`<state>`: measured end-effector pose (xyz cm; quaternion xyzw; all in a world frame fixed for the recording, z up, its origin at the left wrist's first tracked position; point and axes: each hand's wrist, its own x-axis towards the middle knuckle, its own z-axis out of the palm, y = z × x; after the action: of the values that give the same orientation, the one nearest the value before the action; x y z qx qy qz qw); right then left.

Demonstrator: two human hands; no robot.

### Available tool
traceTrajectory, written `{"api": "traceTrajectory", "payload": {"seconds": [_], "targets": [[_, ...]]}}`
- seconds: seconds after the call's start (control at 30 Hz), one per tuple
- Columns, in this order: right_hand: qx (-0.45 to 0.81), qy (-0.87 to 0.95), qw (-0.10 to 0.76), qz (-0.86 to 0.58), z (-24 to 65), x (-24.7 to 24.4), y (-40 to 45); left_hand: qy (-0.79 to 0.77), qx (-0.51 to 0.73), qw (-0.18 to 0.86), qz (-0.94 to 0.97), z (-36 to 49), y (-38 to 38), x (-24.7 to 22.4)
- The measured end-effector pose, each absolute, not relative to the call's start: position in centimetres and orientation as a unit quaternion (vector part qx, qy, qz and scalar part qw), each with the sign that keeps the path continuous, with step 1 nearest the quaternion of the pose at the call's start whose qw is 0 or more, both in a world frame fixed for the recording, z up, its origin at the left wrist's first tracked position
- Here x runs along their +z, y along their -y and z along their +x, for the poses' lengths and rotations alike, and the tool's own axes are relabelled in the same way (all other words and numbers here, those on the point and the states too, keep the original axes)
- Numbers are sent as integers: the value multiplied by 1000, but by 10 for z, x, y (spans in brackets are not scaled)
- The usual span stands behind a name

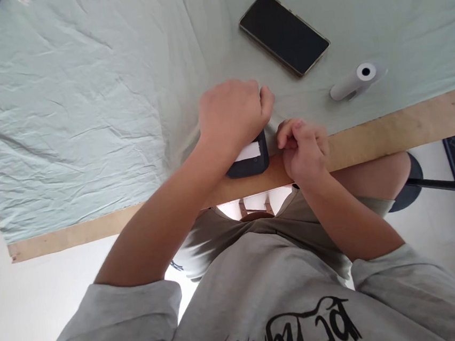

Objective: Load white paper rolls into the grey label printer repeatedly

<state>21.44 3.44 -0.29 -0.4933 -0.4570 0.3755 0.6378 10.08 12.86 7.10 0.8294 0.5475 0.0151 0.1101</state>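
Overlapping a black device (pixel 254 164) is the left hand (pixel 234 108).

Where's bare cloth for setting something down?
Widest: the wrinkled cloth left of the left hand, down to the wooden edge. Another patch lies right of the phone, beyond the white object. It's crowded around the dark device, with the left hand over it and right hand alongside.

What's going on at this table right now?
A person is at a table, the left hand over a black device at the near edge, partly hiding it; whether it grips is unclear. The right hand is curled beside the device, apart from it. A phone and a white roll are farther out on the cloth.
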Motion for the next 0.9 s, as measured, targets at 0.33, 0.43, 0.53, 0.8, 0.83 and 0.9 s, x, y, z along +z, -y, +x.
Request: {"api": "traceTrajectory", "payload": {"seconds": [0.33,0.43,0.53,0.8,0.83,0.9], "targets": [[359,464,621,-520,208,-5,-35,-561,145,168,797,90,-130,69],[368,451,620,-526,205,-4,-35,-531,264,145,792,75,-124,70],[371,445,619,-531,207,-3,-35,-551,328,136,755,51,-114,60],[305,502,575,-570,209,2,-34,-564,183,223,773,0,-58,34],[304,515,561,-572,208,2,-34,-548,173,235,784,0,-52,32],[306,541,529,-578,206,4,-34,-522,167,255,796,2,-45,27]]}}
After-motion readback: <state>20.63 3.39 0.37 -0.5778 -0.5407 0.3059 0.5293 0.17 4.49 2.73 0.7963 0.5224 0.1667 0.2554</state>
